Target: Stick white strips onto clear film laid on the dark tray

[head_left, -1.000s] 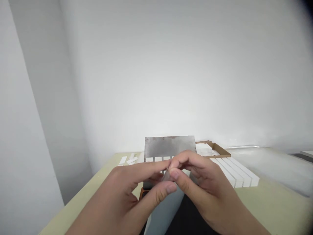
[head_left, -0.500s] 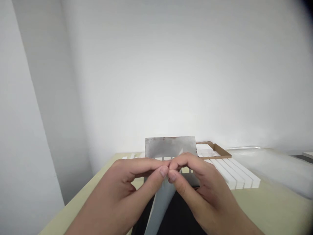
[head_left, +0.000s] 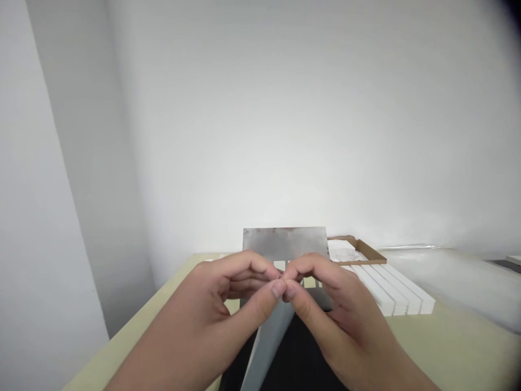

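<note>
My left hand [head_left: 220, 312] and my right hand [head_left: 340, 304] meet at their fingertips in the middle of the view, thumb against index finger on each. Pinched between them is the upper end of a thin grey-blue strip [head_left: 266, 345], which hangs down toward me and shows a pale edge on its left. My fingers cover its top end. Behind the hands leans a grey metal plate [head_left: 285, 243] with rectangular openings, partly hidden by my fingers. Beneath the strip lies a black surface [head_left: 303, 364].
Several white bars [head_left: 391, 288] lie side by side to the right on the pale yellow-green table [head_left: 431, 347]. Behind them a shallow cardboard box [head_left: 372, 254] holds white pieces. Clear plastic film [head_left: 459, 277] spreads farther right. A white wall [head_left: 285, 136] rises at the back.
My left index finger has lifted and bent, parting from its thumb's line and showing the fingers behind. The right hand stays almost still; the strip hangs much as before.
</note>
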Tool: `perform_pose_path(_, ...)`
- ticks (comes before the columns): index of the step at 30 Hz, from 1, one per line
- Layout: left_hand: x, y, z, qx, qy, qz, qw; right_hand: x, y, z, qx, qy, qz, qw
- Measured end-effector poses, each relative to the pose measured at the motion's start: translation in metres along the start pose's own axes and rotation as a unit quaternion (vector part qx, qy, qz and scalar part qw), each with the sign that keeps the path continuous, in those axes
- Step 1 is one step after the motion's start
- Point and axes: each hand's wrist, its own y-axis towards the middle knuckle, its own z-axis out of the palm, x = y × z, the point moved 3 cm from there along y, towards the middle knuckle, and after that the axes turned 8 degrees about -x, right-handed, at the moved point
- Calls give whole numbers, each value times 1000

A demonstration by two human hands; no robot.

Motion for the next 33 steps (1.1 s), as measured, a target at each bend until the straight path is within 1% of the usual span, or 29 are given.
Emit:
perform_pose_path(3,-2,0,-2,3,14,20,1000,0,0,0,-14,-8,-11,1000)
perform_pose_path(5,-3,1,-3,-1,23,24,999,1,-1,0,-11,-19,-13,1000)
perform_pose_path(13,0,3,-1,-10,28,4,1000,3,-2,2,18,-62,-39,997)
perform_pose_path(18,3,5,-1,-10,5,-12,1000,1,-3,3,33,-60,-40,997)
perform_pose_path(22,3,5,-1,-8,-2,-10,1000,0,-4,2,40,-53,-33,997)
perform_pose_path(24,2,5,-2,-6,-1,-5,1000,-1,-4,0,39,-41,-16,998)
perform_pose_path(27,0,4,-3,3,-8,10,1000,-3,-4,-6,55,11,33,998)
perform_pose_path(29,-4,4,-3,6,-5,42,999,-4,-4,-10,78,61,64,993)
perform_pose_path(31,-8,5,-3,3,8,82,997,-3,-3,-14,96,102,81,987)
perform_pose_path(33,-10,5,-2,-2,15,99,995,-3,-3,-17,109,117,93,983)
